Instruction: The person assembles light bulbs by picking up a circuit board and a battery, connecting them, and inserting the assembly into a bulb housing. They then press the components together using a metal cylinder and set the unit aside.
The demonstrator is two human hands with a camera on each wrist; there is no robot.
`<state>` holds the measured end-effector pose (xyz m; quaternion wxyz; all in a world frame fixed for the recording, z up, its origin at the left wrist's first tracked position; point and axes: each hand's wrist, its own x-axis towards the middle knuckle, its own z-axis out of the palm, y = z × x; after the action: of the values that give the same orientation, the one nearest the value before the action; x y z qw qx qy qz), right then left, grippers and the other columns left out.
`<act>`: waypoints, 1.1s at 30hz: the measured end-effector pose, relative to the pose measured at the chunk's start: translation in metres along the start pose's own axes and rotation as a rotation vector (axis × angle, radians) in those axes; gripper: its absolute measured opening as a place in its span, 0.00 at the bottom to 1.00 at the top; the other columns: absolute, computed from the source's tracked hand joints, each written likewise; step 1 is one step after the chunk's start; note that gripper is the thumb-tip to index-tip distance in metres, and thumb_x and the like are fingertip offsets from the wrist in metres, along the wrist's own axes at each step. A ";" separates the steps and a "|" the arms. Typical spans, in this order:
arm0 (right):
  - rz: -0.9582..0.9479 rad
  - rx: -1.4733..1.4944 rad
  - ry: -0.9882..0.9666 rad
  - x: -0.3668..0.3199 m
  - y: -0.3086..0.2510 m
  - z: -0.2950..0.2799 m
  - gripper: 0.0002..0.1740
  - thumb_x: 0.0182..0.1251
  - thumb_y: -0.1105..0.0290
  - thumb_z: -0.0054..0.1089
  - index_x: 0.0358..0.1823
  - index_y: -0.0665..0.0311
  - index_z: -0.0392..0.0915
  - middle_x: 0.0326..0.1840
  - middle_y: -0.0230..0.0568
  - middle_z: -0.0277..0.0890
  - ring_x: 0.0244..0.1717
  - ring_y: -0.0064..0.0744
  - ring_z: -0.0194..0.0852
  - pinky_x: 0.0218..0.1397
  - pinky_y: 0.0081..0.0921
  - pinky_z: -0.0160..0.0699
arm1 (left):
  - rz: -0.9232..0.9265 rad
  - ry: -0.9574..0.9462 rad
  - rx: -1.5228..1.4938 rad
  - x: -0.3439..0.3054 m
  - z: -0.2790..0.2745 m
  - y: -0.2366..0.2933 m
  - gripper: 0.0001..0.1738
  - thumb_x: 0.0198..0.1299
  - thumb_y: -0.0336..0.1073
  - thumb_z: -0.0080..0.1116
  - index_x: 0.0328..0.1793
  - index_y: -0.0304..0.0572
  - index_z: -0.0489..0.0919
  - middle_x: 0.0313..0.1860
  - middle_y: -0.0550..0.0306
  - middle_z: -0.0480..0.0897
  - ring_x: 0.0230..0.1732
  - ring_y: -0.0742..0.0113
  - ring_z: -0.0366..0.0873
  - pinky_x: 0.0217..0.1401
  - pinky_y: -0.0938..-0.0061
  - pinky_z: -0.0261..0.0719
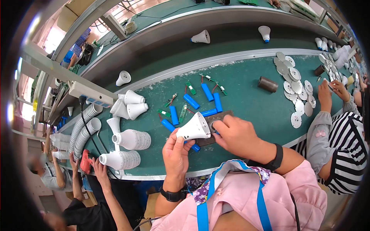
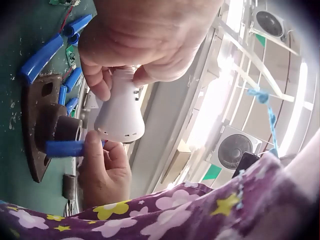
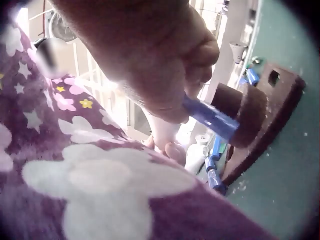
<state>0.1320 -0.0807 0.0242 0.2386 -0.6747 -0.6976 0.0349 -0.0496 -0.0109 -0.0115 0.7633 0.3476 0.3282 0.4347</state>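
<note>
My left hand (image 1: 175,158) grips a white cone-shaped bulb housing (image 1: 191,128) by its narrow end, the wide end turned toward my right hand (image 1: 239,135). Between thumb and fingers of the right hand is a blue cylindrical battery (image 2: 65,148), close by the housing's wide rim in the left wrist view. The same battery sticks out past the right thumb in the right wrist view, near a brown metal fixture (image 3: 272,112) with a round post. Inside the housing is hidden.
Blue batteries (image 1: 191,101) wired to green circuit boards (image 1: 190,87) lie beyond the hands. Stacked white housings (image 1: 133,139) stand at left, metal discs (image 1: 296,86) and a dark cylinder (image 1: 268,84) at right. People work on both sides; a neighbour's hand (image 1: 102,173) is by a red tool (image 1: 85,161).
</note>
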 end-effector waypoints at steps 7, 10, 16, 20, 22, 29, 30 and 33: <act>-0.356 0.078 0.268 0.014 0.003 -0.026 0.15 0.45 0.71 0.61 0.36 0.60 0.71 0.29 0.38 0.71 0.28 0.35 0.73 0.24 0.26 0.72 | -0.071 -0.098 -0.092 0.001 0.011 0.000 0.14 0.62 0.31 0.48 0.52 0.32 0.69 0.49 0.52 0.74 0.47 0.66 0.75 0.49 0.71 0.78; -0.332 0.324 0.255 0.020 0.013 -0.015 0.15 0.44 0.70 0.63 0.35 0.58 0.71 0.30 0.37 0.74 0.28 0.37 0.72 0.28 0.28 0.71 | -0.143 -0.129 -0.187 0.003 0.010 -0.004 0.12 0.62 0.32 0.49 0.49 0.32 0.70 0.46 0.50 0.76 0.45 0.65 0.76 0.48 0.71 0.79; -0.236 0.395 0.073 0.030 0.022 -0.023 0.13 0.42 0.70 0.66 0.32 0.56 0.73 0.25 0.36 0.73 0.28 0.39 0.72 0.31 0.33 0.70 | -0.265 -0.176 -0.337 0.008 0.006 -0.020 0.11 0.63 0.32 0.48 0.50 0.36 0.70 0.46 0.49 0.76 0.44 0.63 0.77 0.50 0.70 0.78; -0.274 0.342 0.010 0.033 0.029 -0.032 0.12 0.42 0.69 0.66 0.31 0.56 0.74 0.22 0.38 0.72 0.28 0.42 0.71 0.31 0.36 0.69 | -0.280 -0.182 -0.339 0.008 0.026 -0.019 0.15 0.62 0.31 0.48 0.54 0.36 0.68 0.49 0.49 0.74 0.45 0.62 0.77 0.50 0.70 0.79; -0.276 0.309 -0.001 0.038 0.035 -0.037 0.16 0.40 0.71 0.67 0.33 0.56 0.74 0.24 0.36 0.72 0.28 0.40 0.71 0.29 0.34 0.69 | -0.247 -0.223 -0.287 0.015 0.037 -0.017 0.19 0.62 0.28 0.47 0.59 0.35 0.65 0.52 0.50 0.72 0.46 0.62 0.77 0.49 0.69 0.79; -0.455 0.034 -0.139 0.050 0.032 -0.040 0.09 0.41 0.70 0.62 0.26 0.60 0.73 0.23 0.35 0.75 0.28 0.37 0.72 0.30 0.33 0.71 | -0.002 -0.278 0.490 0.027 0.041 -0.031 0.25 0.48 0.21 0.60 0.55 0.36 0.69 0.48 0.60 0.73 0.42 0.75 0.76 0.40 0.83 0.75; -0.453 0.035 -0.140 0.050 0.030 -0.041 0.09 0.41 0.70 0.62 0.26 0.60 0.73 0.23 0.35 0.75 0.28 0.37 0.72 0.30 0.33 0.71 | 0.103 -0.268 0.555 0.028 0.039 -0.037 0.23 0.47 0.23 0.62 0.52 0.38 0.70 0.45 0.59 0.75 0.47 0.73 0.75 0.48 0.78 0.75; -0.452 -0.045 -0.234 0.049 0.026 -0.042 0.09 0.38 0.70 0.62 0.23 0.59 0.72 0.21 0.34 0.75 0.28 0.35 0.72 0.29 0.31 0.72 | 0.141 -0.241 0.689 0.026 0.037 -0.040 0.27 0.44 0.26 0.66 0.53 0.38 0.70 0.46 0.61 0.76 0.47 0.73 0.74 0.49 0.78 0.74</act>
<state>0.1730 -0.0432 0.0661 0.1431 -0.4981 -0.8542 0.0430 0.0080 -0.0115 -0.0291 0.6027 0.6545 0.3383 0.3064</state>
